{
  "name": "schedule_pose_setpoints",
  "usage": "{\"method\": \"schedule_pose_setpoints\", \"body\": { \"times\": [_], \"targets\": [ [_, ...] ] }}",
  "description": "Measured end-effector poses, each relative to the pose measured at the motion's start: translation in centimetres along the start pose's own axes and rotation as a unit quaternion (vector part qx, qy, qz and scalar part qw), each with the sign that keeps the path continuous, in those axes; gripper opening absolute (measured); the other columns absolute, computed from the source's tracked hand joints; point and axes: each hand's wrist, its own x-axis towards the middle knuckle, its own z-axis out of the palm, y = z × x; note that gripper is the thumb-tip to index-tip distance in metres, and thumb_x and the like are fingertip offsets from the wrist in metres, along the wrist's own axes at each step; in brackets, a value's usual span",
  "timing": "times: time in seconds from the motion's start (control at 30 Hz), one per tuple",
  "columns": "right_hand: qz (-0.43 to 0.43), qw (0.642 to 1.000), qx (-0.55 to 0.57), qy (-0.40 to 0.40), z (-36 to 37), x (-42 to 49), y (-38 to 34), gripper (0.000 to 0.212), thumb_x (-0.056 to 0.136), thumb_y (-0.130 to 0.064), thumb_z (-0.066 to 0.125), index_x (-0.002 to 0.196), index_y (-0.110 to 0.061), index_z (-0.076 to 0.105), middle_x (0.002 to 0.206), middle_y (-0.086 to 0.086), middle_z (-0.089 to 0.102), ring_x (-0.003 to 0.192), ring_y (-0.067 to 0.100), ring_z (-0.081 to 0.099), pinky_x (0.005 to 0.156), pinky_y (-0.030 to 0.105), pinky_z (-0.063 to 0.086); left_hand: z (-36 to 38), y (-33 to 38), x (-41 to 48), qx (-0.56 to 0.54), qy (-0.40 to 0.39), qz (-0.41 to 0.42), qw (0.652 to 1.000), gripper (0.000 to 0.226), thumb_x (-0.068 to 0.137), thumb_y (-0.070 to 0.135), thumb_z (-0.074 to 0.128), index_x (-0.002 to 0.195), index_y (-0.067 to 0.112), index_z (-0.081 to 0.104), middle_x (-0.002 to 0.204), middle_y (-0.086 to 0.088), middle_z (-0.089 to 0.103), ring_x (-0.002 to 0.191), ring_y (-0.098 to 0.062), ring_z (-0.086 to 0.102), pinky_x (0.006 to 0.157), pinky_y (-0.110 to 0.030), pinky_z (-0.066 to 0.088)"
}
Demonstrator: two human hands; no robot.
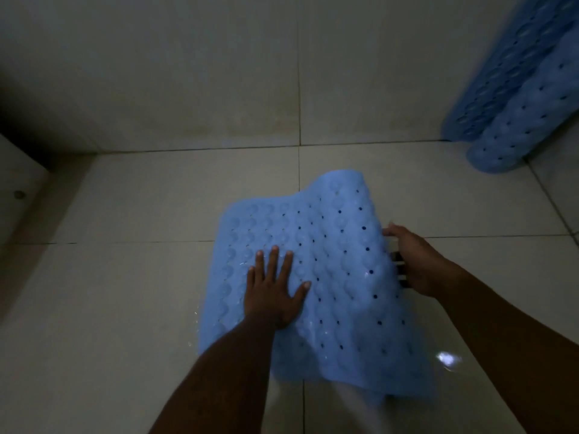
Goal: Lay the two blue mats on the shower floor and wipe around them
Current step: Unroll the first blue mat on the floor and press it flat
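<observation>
Blue mat (338, 277) lies partly spread on the shower floor (125, 292) at the centre of your view, its near end running toward 6 o'clock and its far right corner curled up off the tiles toward 12 o'clock. Your left hand (272, 292) presses flat on the mat's left half, fingers (274, 261) spread and released, palm down on the bumpy surface. Your right hand (416, 261) is at 3 o'clock on the mat's right edge, its fingers curled around that edge and grasping it, lifting that side a little. A bright reflection glints on the wet tile near 5 o'clock. Farther off, at 1 to 2 o'clock, the second blue mat (513, 98) stands rolled and leaning in the corner against the tiled wall (188, 73), well apart from your hands.
</observation>
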Motion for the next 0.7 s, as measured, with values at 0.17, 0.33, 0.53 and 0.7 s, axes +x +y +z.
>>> {"method": "schedule_pose_setpoints", "body": {
  "times": [0.17, 0.33, 0.53, 0.7],
  "targets": [
    [0.062, 0.996, -0.060, -0.030, 0.9, -1.0, 1.6, 0.060, 0.073, -0.061, 0.076, 0.108, -0.014, 0.066, 0.100, 0.010, 0.067, 0.089, 0.027, 0.064, 0.073, 0.033, 0.050, -0.9, -2.9, -0.1, 0.012, -0.009, -0.023, 1.000, 0.082, 0.093, 0.079, 0.015, 0.156, 0.040, -0.021, 0.162, 0.002, -0.035, 0.149, -0.030, -0.032, 0.122, -0.049, -0.012],
    [0.015, 0.999, -0.029, 0.013, 1.9, -1.0, 1.7, 0.078, 0.068, -0.057, 0.082, 0.123, -0.005, 0.061, 0.109, 0.005, 0.067, 0.085, 0.020, 0.065, 0.063, 0.031, 0.052, -1.2, -1.7, 0.3, 0.013, -0.030, -0.045, 0.998, 0.084, 0.096, 0.073, 0.020, 0.157, 0.033, -0.022, 0.162, -0.006, -0.035, 0.148, -0.038, -0.033, 0.122, -0.056, -0.011],
    [-0.166, 0.910, -0.253, 0.285, 0.1, -1.0, 0.3, 0.092, 0.053, -0.070, 0.083, 0.115, -0.010, 0.052, 0.117, 0.009, 0.059, 0.107, 0.033, 0.060, 0.088, 0.046, 0.054, -1.2, -1.6, 1.2, -0.005, -0.039, -0.069, 0.997, 0.084, 0.096, 0.072, 0.023, 0.158, 0.035, -0.020, 0.164, -0.004, -0.034, 0.148, -0.040, -0.033, 0.123, -0.056, -0.011],
    [-0.108, 0.899, -0.290, 0.311, -1.3, -0.5, 0.5, 0.063, 0.085, -0.069, 0.055, 0.115, -0.014, 0.057, 0.131, 0.021, 0.046, 0.124, 0.043, 0.043, 0.105, 0.050, 0.038, -1.2, -1.9, 1.9, -0.014, -0.032, -0.067, 0.997, 0.085, 0.095, 0.073, 0.026, 0.158, 0.037, -0.018, 0.165, -0.003, -0.032, 0.148, -0.040, -0.032, 0.123, -0.056, -0.011]
  ]
}}
